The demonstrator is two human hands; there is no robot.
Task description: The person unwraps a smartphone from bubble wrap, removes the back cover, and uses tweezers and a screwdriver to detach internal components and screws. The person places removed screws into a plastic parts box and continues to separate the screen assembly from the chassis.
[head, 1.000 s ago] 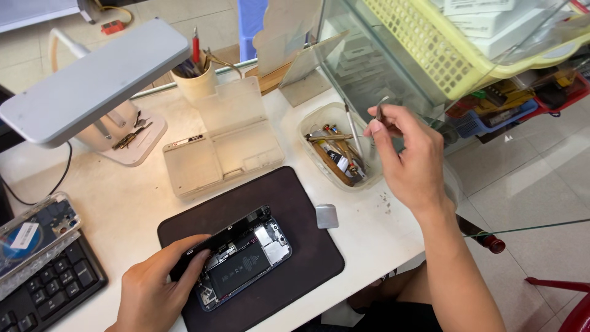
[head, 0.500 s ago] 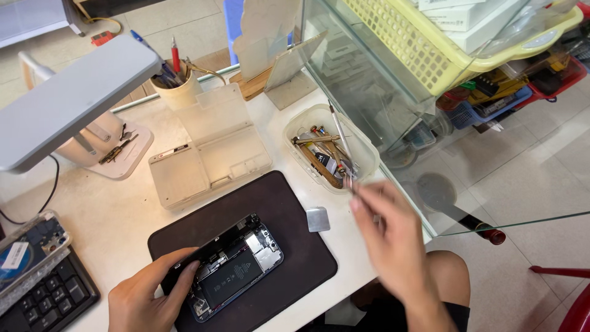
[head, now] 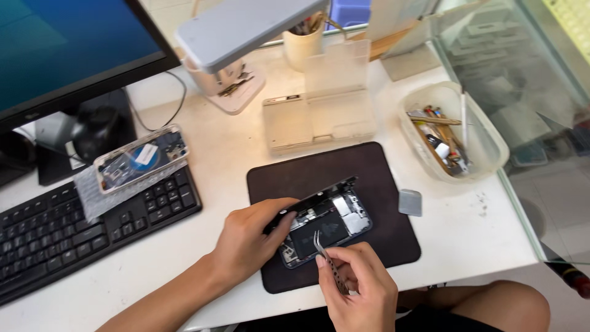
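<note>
An opened smartphone [head: 329,222] with its insides exposed lies on a dark brown work mat [head: 369,178]. My left hand [head: 249,237] grips the phone's left edge and steadies it. My right hand [head: 356,286] pinches a pair of metal tweezers [head: 326,255], whose tips point down at the phone's lower part, near the battery.
A clear tub of tools [head: 455,132] stands at the right, a transparent parts box [head: 319,114] behind the mat, a small grey square pad [head: 410,201] beside it. A keyboard [head: 74,230], a second phone in wrap [head: 138,157], a monitor [head: 67,52], a lamp [head: 246,24] and a pen cup [head: 304,40] fill the left and back.
My right hand came from the tool tub down to the phone with tweezers in it. The view swung left, bringing the monitor and keyboard into sight. The left hand stayed on the phone.
</note>
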